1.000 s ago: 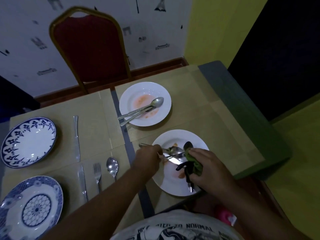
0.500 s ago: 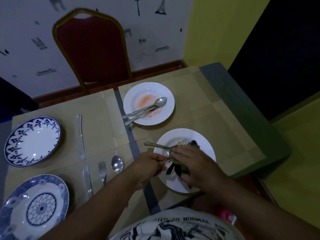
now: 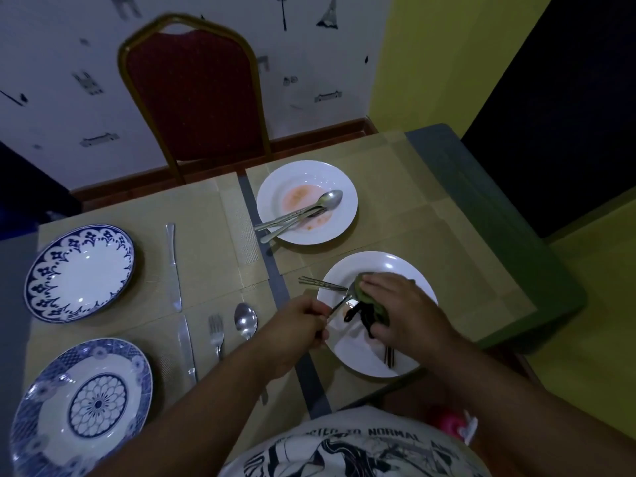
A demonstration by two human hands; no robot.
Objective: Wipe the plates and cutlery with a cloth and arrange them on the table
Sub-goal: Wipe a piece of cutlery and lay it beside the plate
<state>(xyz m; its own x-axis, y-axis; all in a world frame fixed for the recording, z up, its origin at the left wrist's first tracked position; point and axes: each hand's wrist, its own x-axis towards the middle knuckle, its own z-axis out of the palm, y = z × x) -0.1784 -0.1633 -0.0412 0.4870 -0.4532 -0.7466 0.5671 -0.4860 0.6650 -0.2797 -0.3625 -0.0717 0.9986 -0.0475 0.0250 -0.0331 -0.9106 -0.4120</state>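
Note:
My left hand [image 3: 303, 325] grips the handle of a metal piece of cutlery [image 3: 342, 302] over the near white plate [image 3: 389, 260]. My right hand [image 3: 399, 306] presses a green cloth [image 3: 370, 301] with a dark trailing part around the head of that piece, so I cannot tell whether it is a spoon or a fork. Two more cutlery handles [image 3: 321, 284] poke off the plate's left rim, and another handle [image 3: 389, 357] lies near its front. Behind it a stained white plate [image 3: 275, 187] holds a spoon [image 3: 328, 200] and other cutlery.
Two blue-patterned plates [image 3: 81, 270] [image 3: 82, 404] sit on the placemats at the left. Between them and my left arm lie two knives [image 3: 173, 266] [image 3: 187, 346], a fork [image 3: 216, 333] and a spoon [image 3: 245, 320]. A red chair [image 3: 192, 91] stands behind the table.
My right hand with the cloth has slid from the plate's front up toward its far side, over the head of the cutlery. My left hand has stayed on the handle.

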